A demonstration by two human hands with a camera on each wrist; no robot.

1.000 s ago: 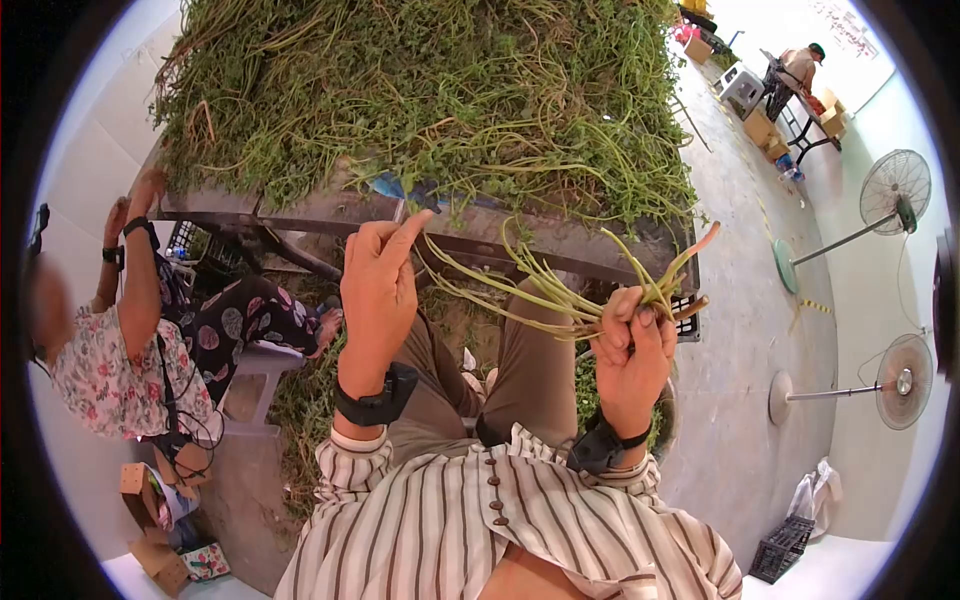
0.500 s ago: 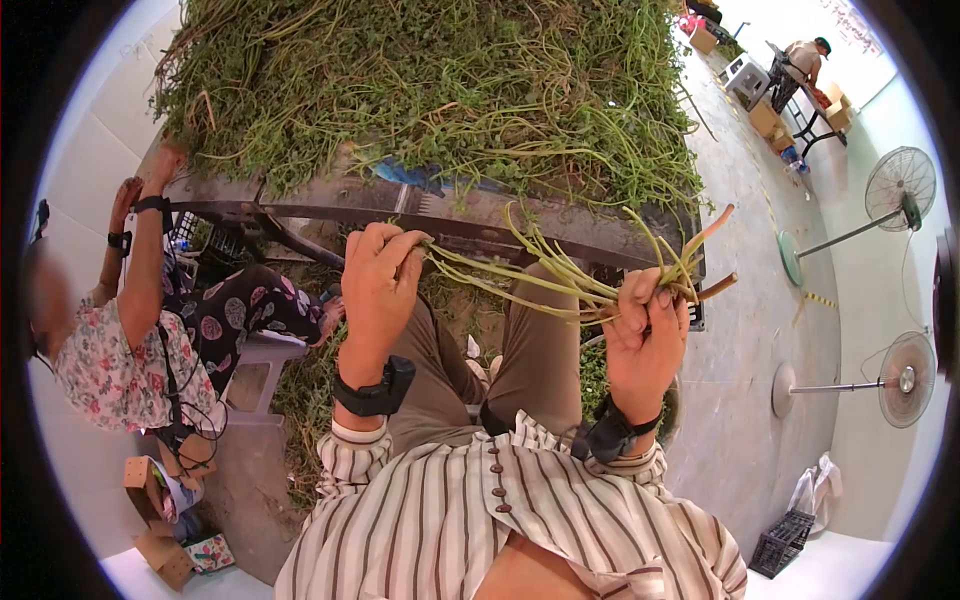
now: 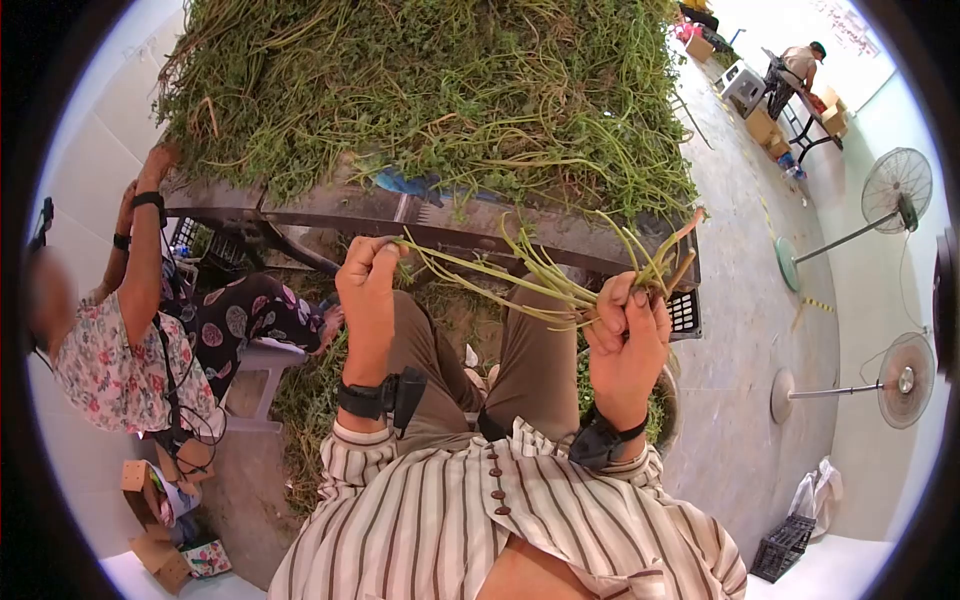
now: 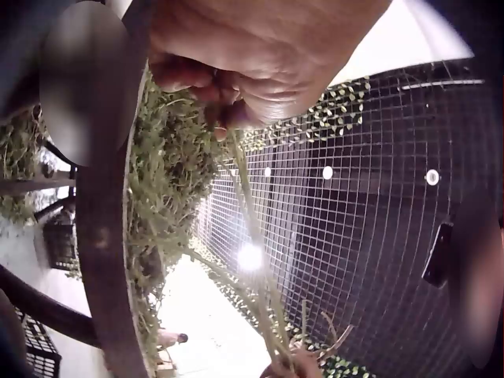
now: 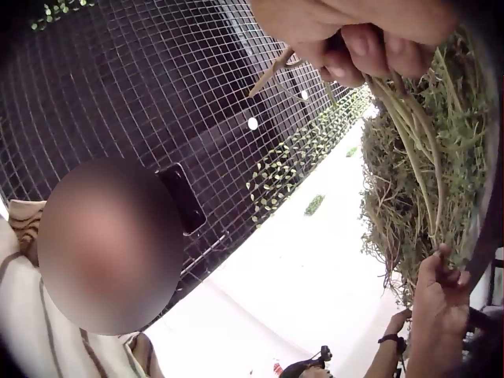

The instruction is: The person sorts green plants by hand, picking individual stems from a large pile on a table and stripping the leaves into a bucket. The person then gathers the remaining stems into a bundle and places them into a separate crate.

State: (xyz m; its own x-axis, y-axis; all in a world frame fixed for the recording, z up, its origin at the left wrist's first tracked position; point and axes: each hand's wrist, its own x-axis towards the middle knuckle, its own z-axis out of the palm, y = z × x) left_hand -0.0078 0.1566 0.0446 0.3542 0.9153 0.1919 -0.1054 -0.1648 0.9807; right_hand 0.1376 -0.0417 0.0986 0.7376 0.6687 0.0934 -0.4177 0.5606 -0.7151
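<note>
Heap of greens (image 3: 430, 90) lies over the table (image 3: 320, 216), upper middle of the frame. Bunch of stems (image 3: 545, 280) is stretched between the hands, at the centre. It looks light and bendable, with thicker, stiffer ends at right; thin tips may snap, so the thick ends seem the safer hold. Right hand (image 3: 628, 350) grips near these ends with curled fingers; left hand (image 3: 368, 290) pinches the tips, thumb against finger. Round basin (image 3: 675, 410), right of centre, contains greens. Cardboard box (image 3: 135, 476), lower left, holds unclear items; black crate (image 3: 782, 548), lower right, has contents I cannot tell.
</note>
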